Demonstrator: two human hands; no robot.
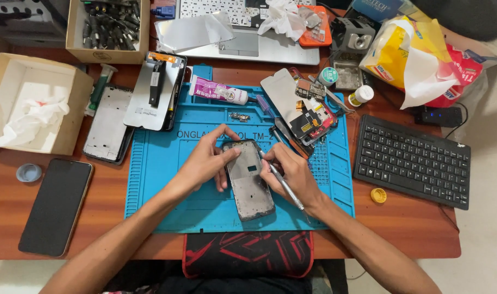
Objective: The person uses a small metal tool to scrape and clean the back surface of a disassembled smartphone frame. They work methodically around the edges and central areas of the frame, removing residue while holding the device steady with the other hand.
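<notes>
A grey phone frame (249,182) lies on the blue repair mat (161,169), its inner side up. My left hand (205,160) grips its left edge and top corner, thumb and fingers around it. My right hand (293,173) rests at the frame's right edge and holds a thin metal tool (285,186) like a pen, its tip at the frame's upper right side.
A disassembled phone with a circuit board (305,111), a glue tube (218,91) and a screen panel (153,90) lie at the mat's back. A dark phone (55,206) and another frame (108,125) lie left. A black keyboard (412,160) sits right. Cardboard boxes (33,103) stand far left.
</notes>
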